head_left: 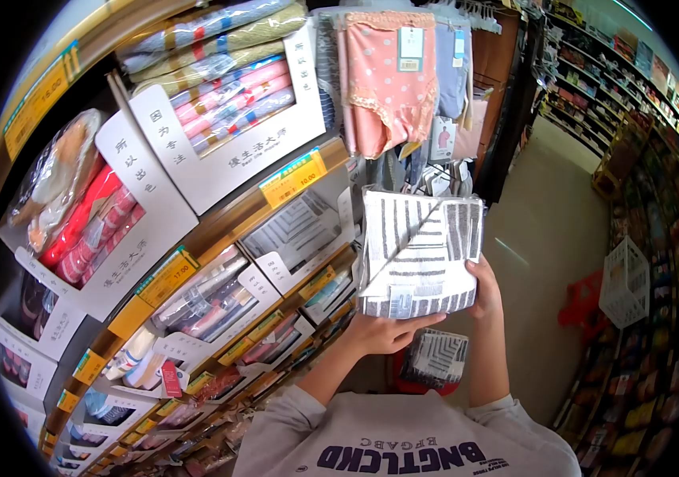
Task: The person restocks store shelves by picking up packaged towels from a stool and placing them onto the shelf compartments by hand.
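Note:
Both my hands hold a stack of folded towels [419, 246], white with dark grey stripes and wrapped in clear plastic, up in front of my chest. My left hand [387, 332] supports the bottom edge, its fingers curled along the underside. At the right side, my right hand [484, 288] grips the lower corner, thumb on the front. A small pale label shows near the stack's lower edge. Lower down, below my arms, similar striped towels [435, 355] lie on something red that is mostly hidden.
Shelves with boxed towels [236, 135] and yellow price tags [295, 176] fill my left. Pink polka-dot underwear [391, 79] hangs ahead. An aisle floor [526, 230] runs to the right, with a white crate [626, 282] and a red stool-like object [582, 300] beside stocked shelves.

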Available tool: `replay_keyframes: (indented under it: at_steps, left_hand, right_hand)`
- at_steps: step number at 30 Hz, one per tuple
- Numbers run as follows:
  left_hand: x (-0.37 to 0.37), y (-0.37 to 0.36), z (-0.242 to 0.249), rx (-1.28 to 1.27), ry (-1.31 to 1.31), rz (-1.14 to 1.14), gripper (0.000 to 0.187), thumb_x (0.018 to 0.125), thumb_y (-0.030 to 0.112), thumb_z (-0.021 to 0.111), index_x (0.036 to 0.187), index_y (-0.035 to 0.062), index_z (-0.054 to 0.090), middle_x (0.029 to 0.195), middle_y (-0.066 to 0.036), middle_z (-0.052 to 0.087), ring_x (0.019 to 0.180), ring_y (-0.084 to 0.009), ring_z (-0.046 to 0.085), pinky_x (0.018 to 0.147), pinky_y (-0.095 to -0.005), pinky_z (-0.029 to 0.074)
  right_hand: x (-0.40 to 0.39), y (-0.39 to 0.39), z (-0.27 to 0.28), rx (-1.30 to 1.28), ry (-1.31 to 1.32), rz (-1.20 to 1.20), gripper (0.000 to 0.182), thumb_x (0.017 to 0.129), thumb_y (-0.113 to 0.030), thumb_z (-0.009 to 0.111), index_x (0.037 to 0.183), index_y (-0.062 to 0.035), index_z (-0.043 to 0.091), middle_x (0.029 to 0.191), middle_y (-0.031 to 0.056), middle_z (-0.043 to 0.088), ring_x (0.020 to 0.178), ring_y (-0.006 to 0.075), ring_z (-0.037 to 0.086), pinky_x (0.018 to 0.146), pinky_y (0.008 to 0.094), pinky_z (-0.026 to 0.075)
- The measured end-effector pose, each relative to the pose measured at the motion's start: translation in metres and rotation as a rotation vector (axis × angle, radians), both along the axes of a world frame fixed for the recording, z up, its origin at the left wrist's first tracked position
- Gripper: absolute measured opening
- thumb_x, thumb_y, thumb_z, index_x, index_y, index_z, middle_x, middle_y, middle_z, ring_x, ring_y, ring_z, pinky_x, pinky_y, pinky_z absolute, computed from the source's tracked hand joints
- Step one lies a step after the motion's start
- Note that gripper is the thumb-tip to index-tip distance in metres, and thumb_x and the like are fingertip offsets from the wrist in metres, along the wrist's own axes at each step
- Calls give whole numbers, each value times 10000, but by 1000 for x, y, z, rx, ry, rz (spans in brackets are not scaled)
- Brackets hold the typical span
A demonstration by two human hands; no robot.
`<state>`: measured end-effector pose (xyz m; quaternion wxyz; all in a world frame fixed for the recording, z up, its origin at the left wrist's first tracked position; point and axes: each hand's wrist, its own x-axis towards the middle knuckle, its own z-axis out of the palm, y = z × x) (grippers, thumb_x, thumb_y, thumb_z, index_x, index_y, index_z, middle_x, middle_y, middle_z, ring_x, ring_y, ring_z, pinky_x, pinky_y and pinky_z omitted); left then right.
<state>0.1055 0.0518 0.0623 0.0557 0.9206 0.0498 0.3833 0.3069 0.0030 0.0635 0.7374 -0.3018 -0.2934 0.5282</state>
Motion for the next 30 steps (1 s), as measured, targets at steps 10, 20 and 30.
replay_keyframes:
  at_steps: [10, 20, 30]
  left_hand:
    - [9, 26, -55, -1486, -375, -72, 422, 880, 286, 380, 1174, -16, 400, 1129, -104, 489, 1028, -183, 466, 863, -305, 359]
    - [26, 16, -51, -1800, -252, -382, 443, 818, 191, 503, 1182, -25, 373, 1104, -143, 500, 996, -217, 506, 836, -330, 409]
    - [50, 0, -49, -1965, -194, -371, 312, 818, 145, 505, 1076, -24, 466, 994, -80, 548, 882, -129, 537, 746, -260, 434]
  right_hand:
    - [9, -34, -13, 0, -5, -151, 532, 733, -111, 556, 1207, 5, 344, 1090, 126, 507, 979, 204, 512, 828, 307, 424]
    - [20, -66, -33, -273, -80, -276, 437, 777, -82, 507, 1183, 26, 386, 1049, 102, 531, 914, 154, 533, 803, 266, 418]
    - [30, -94, -35, -383, -127, -367, 406, 799, -136, 507, 1135, 70, 411, 980, 130, 554, 845, 156, 565, 728, 251, 461]
